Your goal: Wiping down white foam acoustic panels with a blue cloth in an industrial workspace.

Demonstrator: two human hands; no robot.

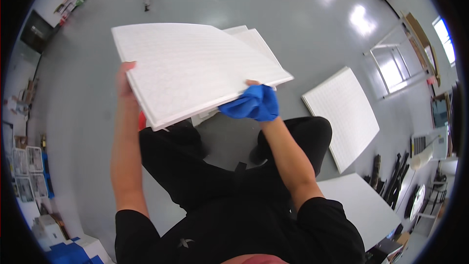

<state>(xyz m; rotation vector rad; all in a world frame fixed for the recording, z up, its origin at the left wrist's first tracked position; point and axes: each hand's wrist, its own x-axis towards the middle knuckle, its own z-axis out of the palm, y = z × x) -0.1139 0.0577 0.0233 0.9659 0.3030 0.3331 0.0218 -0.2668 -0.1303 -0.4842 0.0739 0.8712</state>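
A large white rectangular panel (185, 66) with a faint grid texture is tilted up in front of me, above my knees. My left hand (125, 82) is closed on its left edge, the thumb on the upper face and the other fingers hidden beneath. At the near edge, my right hand (253, 84) grips the panel through a crumpled blue cloth (256, 103). Its thumb shows on top, while the cloth covers the rest. Behind the raised panel, more white panels (266, 46) stick out, largely hidden by it.
Right of my knee lies another white gridded panel or stack (344, 117) on the grey floor (303, 24). A pale flat board (364, 210) is at my right side. Farther right stands a metal frame (386, 68). Wire crates (29, 173) stand along the left wall.
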